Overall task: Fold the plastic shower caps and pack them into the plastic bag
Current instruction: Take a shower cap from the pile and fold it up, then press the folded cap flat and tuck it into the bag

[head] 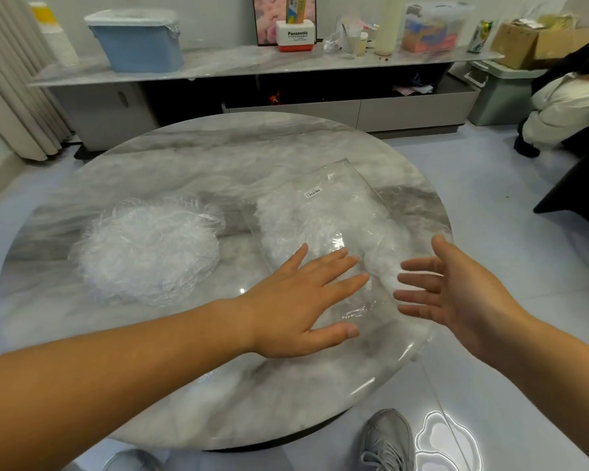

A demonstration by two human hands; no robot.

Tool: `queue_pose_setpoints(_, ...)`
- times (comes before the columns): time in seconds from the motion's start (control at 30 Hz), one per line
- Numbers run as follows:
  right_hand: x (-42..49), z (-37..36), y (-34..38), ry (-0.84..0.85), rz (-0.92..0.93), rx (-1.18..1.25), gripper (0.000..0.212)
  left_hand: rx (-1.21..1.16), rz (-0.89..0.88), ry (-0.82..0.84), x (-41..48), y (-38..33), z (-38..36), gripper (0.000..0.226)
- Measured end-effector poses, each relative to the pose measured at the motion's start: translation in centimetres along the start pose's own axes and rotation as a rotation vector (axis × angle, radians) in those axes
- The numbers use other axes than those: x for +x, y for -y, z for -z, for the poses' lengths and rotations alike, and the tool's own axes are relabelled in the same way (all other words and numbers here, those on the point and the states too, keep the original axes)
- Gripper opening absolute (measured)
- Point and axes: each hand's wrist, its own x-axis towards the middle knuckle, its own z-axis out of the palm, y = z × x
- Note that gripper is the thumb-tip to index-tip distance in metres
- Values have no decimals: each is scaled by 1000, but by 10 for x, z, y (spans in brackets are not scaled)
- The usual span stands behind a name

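Shower caps [147, 253] sit piled left of my left hand [300, 300], which lies flat and open on the plastic bag [334, 212], likely pinning it. My right hand [463, 294] hovers open beside it.

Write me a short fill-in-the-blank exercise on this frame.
1. The loose shower caps lie to the ____ of the plastic bag.
2. The left hand rests flat on the ____.
3. The right hand, fingers spread, holds ____.
4. The table is ____ in shape.
Missing: left; plastic bag; nothing; round.
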Motion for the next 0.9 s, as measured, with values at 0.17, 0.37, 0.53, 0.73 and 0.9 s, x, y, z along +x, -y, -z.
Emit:
queue_pose_setpoints(0.17,-16,-1,7,-104,187,-390,50,-13,14,-28,-13,1,3,72)
queue_pose_setpoints(0.37,-27,-41,15,63,547,-301,36,-47,222,-126,-45,16,9,72)
queue_pose_setpoints(0.53,-35,-107,19,391,661,-385,26,-23,569,-213,-98,42,10,77)
queue_pose_setpoints(0.73,-27,-177,-1,629,639,-856,38,-64,882,-141,-158,93,-6,61)
queue_pose_setpoints(0.9,-6,-198,-18,579,660,-1022,43,-79,807,-135,-170,119,-12,63)
